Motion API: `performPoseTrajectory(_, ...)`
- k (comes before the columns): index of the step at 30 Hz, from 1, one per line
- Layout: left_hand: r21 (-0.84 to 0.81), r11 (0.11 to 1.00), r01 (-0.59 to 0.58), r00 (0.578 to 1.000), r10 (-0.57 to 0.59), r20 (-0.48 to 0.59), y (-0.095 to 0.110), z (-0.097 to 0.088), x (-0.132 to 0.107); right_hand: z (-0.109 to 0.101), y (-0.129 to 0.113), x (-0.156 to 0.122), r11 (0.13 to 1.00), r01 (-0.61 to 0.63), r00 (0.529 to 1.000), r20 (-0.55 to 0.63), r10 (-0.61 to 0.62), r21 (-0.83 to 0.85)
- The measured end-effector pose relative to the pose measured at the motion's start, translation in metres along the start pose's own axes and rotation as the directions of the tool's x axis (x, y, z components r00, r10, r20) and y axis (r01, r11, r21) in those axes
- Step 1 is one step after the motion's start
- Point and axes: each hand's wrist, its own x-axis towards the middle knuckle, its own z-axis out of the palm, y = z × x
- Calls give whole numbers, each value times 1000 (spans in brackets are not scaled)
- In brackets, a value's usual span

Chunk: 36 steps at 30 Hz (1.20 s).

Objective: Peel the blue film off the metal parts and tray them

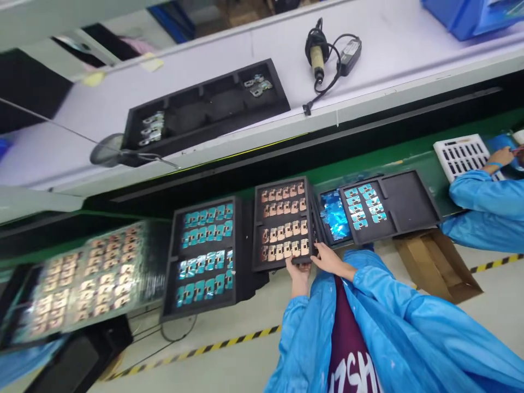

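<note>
A black tray point(257, 240) in front of me bears rows of copper-coloured small parts point(284, 226). My left hand point(300, 273) grips its front edge near the right corner, thumb over the rim and fingers partly hidden beneath. At that same corner my right hand point(331, 259) closes its fingers on the tray's right side. To the left lies another black tray point(196, 308) with rows of teal-filmed parts point(207, 251). On my right, a black tray point(411, 199) has teal-filmed parts point(364, 204) in its left section and overlaps a tray with crumpled blue film point(334, 215).
A long black tray point(200, 103), a corded electric screwdriver point(317, 57) and a blue bin point(462, 19) stand on the raised shelf. Further left are plastic-covered trays point(90, 273). A co-worker's sleeve point(483, 196) reaches a white slotted tray point(462, 155). A cardboard box point(440, 265) sits below.
</note>
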Motion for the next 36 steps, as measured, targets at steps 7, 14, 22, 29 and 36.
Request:
performPoseTrajectory(7, -69, 993, -94, 995, 95, 21, 11, 8, -19, -45, 34, -33, 986, 95, 982, -176, -70, 139)
performPoseTrajectory(14, -122, 973, -196, 978, 203, 50, 34, 26, -42, -78, 79, -76, 977, 66, 970, -242, -16, 201)
performPoseTrajectory(22, -94, 968, -232, 970, 238, 49, 51, 42, -52, -95, 100, -89, 962, 101, 956, -291, -24, 254)
performPoseTrajectory(29, -111, 975, -195, 980, 198, 20, 49, 48, -48, -101, 113, -95, 961, 127, 959, -277, -56, 245)
performPoseTrajectory(36, -161, 968, -191, 981, 186, -50, 31, 50, -32, -120, 136, -107, 974, 129, 973, -211, -89, 184)
